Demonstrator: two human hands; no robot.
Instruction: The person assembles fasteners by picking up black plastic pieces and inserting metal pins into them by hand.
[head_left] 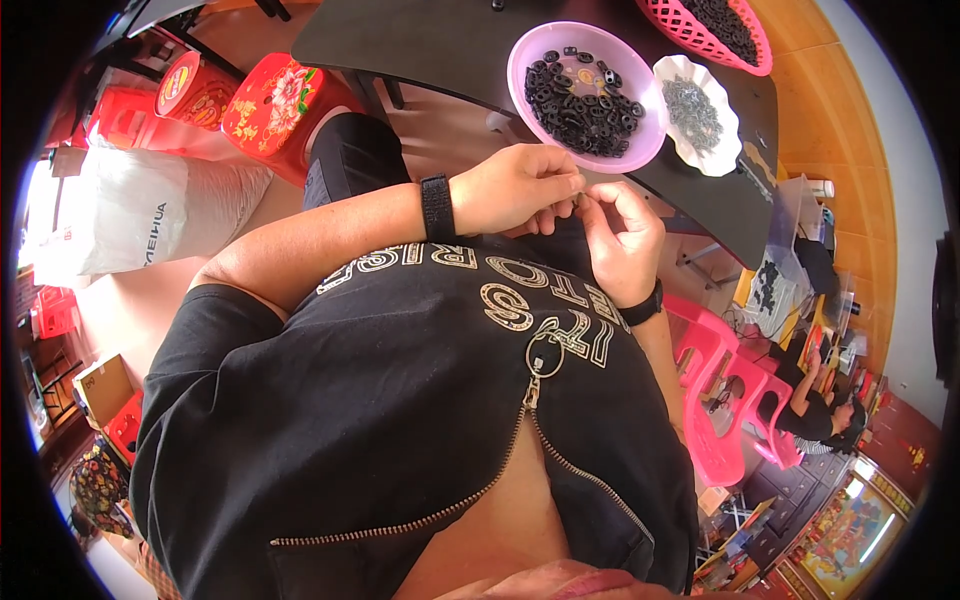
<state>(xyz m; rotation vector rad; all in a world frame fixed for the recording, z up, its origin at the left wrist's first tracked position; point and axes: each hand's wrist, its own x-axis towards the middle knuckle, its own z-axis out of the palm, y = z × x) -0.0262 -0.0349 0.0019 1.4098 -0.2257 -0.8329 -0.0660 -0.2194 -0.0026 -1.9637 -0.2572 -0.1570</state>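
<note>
My left hand [515,192] and my right hand [622,240] meet in front of my chest, below the table edge. Thumb and fingers of each are pinched together, and the fingertips nearly touch. Whatever they hold is too small and too covered to make out. Just beyond the hands, a round pink-purple plastic bowl [517,100] stands on the dark table, with many small black oval plastic parts [590,115] in it. To its right is a white dish with a wavy rim [728,140], holding a heap of small shiny metal pieces [692,112].
A pink lattice basket [690,40] of black parts stands at the far right of the black table [420,45]. Red stools [270,105] and a white sack [150,210] are on the left. Pink plastic chairs [715,400] and a seated person [815,410] are on the right.
</note>
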